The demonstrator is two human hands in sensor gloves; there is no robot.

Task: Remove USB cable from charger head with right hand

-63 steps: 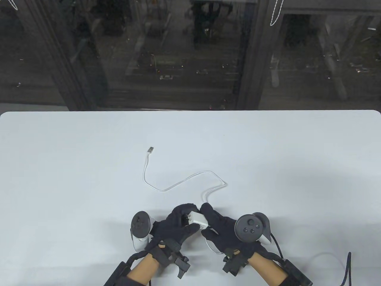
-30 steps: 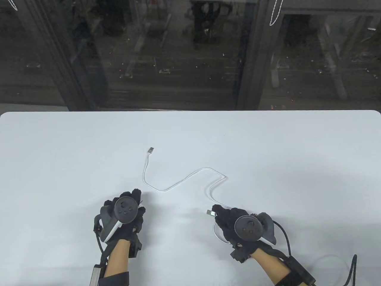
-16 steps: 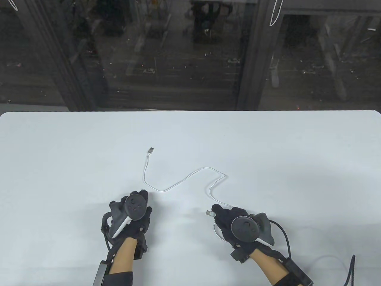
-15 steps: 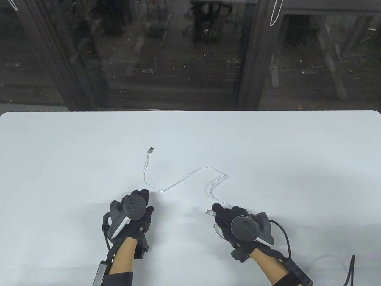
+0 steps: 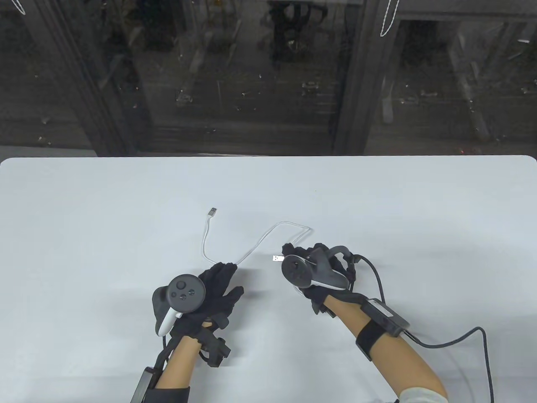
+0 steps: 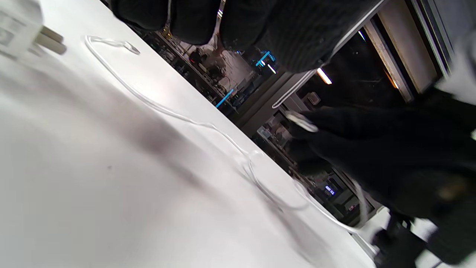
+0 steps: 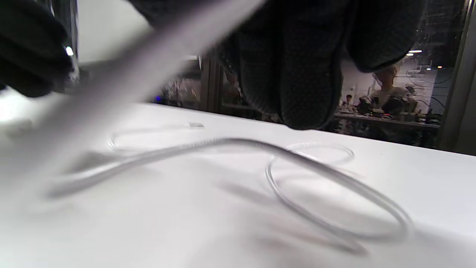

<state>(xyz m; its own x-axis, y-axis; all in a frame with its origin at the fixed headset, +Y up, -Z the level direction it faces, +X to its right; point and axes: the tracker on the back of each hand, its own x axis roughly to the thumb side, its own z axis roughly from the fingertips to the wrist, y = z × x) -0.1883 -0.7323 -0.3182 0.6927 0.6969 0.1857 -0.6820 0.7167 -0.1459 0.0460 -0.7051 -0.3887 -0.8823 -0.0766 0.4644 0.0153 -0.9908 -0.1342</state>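
Now that the plug is out of the charger head point(image 6: 16, 31), we are carrying the USB cable point(image 5: 251, 247) forward with our right hand point(image 5: 312, 268), which has moved up the table point(image 5: 377, 193) from the near edge. The freed metal USB plug point(image 5: 277, 258) is sticking out to the left of that hand's pinching fingertips, lifted off the surface. Our left hand point(image 5: 209, 294) has also shifted right and forward; its fingers are lying spread and flat, holding nothing, their tips touching or just over the cable's middle run, we cannot tell which. The charger head is hidden in the table view, but the left wrist view shows it lying on the table just beyond that hand's fingers, prongs pointing away from it. We are judging the separation done, with only the setting down of the cable left.

The cable is thin, white and limp, snaking in loose curves, with a small silver connector point(image 5: 213, 212) resting at its far end. The charger head is a blocky white plastic piece with two flat metal prongs. The table is smooth, matte and white.
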